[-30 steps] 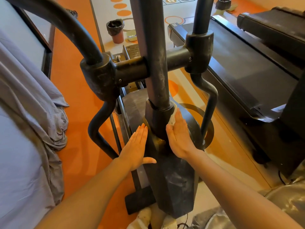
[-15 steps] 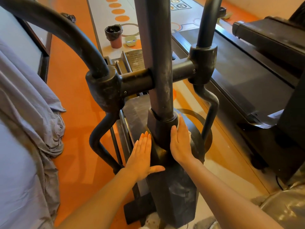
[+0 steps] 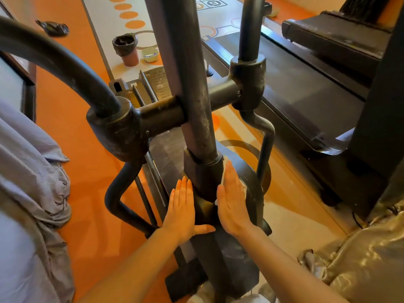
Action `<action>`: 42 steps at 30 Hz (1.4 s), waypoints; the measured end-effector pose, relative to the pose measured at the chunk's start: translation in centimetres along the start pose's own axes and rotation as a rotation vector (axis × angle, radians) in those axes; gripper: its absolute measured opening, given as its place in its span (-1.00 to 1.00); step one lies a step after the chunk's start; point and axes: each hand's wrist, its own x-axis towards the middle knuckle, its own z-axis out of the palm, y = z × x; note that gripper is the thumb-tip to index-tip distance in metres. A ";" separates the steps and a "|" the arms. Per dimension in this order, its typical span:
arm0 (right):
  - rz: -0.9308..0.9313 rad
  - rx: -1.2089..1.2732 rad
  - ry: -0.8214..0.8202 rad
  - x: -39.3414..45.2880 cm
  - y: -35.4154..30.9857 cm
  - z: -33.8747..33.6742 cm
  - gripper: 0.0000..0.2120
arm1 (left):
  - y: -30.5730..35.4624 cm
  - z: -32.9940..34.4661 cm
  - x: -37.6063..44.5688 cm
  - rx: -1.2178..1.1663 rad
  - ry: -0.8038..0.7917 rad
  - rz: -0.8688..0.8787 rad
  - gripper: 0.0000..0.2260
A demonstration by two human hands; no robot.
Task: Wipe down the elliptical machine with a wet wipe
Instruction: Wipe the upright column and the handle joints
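Both your hands lie flat on the elliptical machine (image 3: pixel 196 106).
Your left hand (image 3: pixel 182 212) rests with straight fingers on the left edge of the housing (image 3: pixel 227 259); beyond the central post, your right hand (image 3: pixel 232 206) presses the wet wipe (image 3: pixel 244 186) flat beneath its palm.

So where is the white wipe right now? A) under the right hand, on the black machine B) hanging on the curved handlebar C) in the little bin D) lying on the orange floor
A: white edges of the wet wipe peek out around the flat right hand, which presses it against the elliptical's black housing beside the post.
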 end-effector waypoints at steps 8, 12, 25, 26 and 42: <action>0.096 0.090 0.004 3.1 -1.5 -0.4 -0.40 | 0.2 -0.1 -0.1 0.035 -0.027 -0.020 0.24; -0.069 -0.086 -0.033 -0.4 -0.3 0.1 -0.40 | 0.3 -0.2 -0.1 0.013 0.000 -0.023 0.24; -0.542 -0.403 -0.255 5.0 0.9 -2.2 -0.45 | 0.2 -0.1 0.0 0.089 -0.026 -0.051 0.25; -0.551 -0.405 -0.264 5.0 1.0 -2.3 -0.45 | 0.2 -0.1 0.0 0.075 -0.018 -0.052 0.25; -0.911 -0.779 -0.336 10.8 -2.3 -3.4 -0.41 | 0.2 -0.1 0.0 0.098 -0.044 -0.044 0.25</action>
